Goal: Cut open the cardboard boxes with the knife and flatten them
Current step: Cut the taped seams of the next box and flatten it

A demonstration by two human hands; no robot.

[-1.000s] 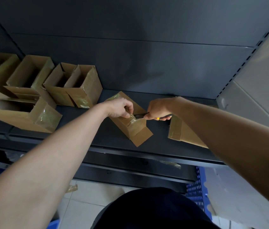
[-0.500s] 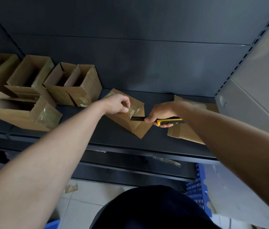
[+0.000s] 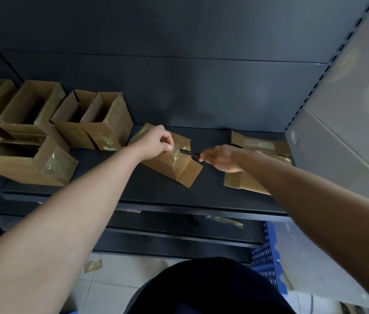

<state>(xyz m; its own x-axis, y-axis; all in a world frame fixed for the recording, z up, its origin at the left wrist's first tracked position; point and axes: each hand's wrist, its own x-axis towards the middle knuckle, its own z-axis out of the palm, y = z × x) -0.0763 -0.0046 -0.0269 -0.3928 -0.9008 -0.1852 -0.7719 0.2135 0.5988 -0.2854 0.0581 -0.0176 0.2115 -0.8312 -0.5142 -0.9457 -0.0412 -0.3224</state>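
Knife [image 3: 189,152] back into tape [image 3: 175,153] seam, toward 9 o'clock. Right hand [image 3: 222,158] grips knife, left hand [image 3: 156,143] pinches box [image 3: 185,175]. Seam probably nearly slit.

The shelving unit was dark grey metal, with a flat shelf deck [image 3: 147,193] backed by a horizontally seamed rear panel [image 3: 179,87]. A slotted upright [image 3: 328,64] ran along the right edge, adjoining a pale grey side panel [image 3: 360,114]. A lower shelf [image 3: 179,241] sat below. The floor [image 3: 115,277] was light tile, carrying a tape scrap [image 3: 93,266] and a blue perforated crate [image 3: 265,257]. Lighting was dim and even.
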